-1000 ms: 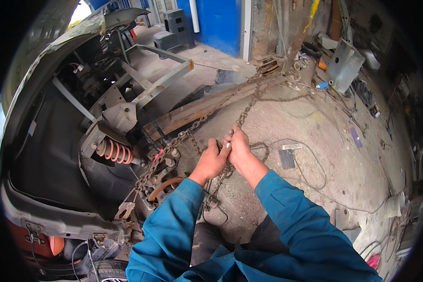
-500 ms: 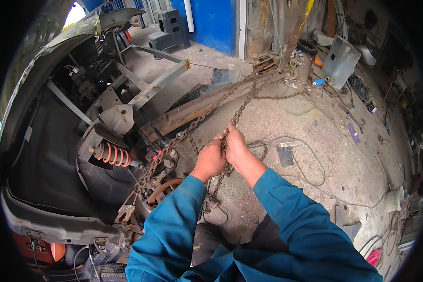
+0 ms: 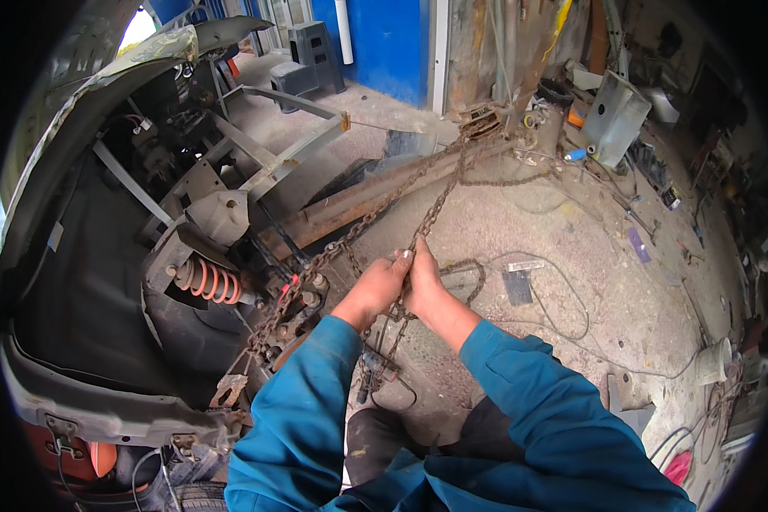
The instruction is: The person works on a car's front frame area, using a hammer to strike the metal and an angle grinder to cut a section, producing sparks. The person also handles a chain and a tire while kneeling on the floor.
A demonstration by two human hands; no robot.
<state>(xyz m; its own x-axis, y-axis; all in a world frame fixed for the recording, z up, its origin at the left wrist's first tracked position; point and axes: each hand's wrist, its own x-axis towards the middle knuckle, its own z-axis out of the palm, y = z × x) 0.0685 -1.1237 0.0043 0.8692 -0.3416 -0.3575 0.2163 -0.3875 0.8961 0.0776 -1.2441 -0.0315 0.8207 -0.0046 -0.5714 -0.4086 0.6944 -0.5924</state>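
Observation:
Both my hands are closed around a rusty chain [image 3: 435, 212] in front of my body. My left hand [image 3: 379, 288] presses against my right hand [image 3: 430, 288], and the links between them are mostly hidden. Above my hands the chain rises taut toward a rusty chain hoist [image 3: 480, 125] at the far end of a steel beam. Below them, loose links hang toward the floor. To the left, a heavier chain [image 3: 369, 218] stretches from the hoist to the stripped front of a vehicle, near an orange coil spring [image 3: 211, 282].
A rusty steel beam [image 3: 324, 215] lies across the floor beyond my hands. The vehicle's bare metal frame [image 3: 273, 175] juts out at left. A grey step stool [image 3: 311, 64] stands by a blue door. Thin cable [image 3: 584, 299] loops over the floor at right, where scrap and tools lie.
My hands have shifted slightly down, still gripping the chain. My left thumb now points up along the links, and my left wrist sits a little further left.

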